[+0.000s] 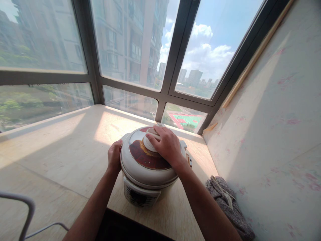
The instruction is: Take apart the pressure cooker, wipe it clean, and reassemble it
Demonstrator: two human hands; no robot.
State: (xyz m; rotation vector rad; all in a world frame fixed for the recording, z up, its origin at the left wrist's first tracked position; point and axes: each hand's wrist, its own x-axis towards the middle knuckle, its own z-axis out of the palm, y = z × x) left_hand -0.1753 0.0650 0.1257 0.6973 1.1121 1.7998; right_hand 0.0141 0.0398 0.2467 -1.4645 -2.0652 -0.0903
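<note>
A round white cooker (147,174) with a dark red and silver lid stands on the pale stone sill, its control panel facing me. My right hand (167,144) is closed around the knob (149,142) on top of the lid, thumb on the near side. At the cooker's left side, my left hand (115,154) grips the side handle (124,136); its fingertips are partly hidden behind the rim. The lid sits down on the body, with no gap showing.
A grey knitted cloth bundle (225,201) lies by the flowered wall (281,140) at the right. Framed windows (165,80) rise behind the sill (62,160). A grey cable (30,207) loops at the lower left, and a dark edge (125,227) is at the bottom.
</note>
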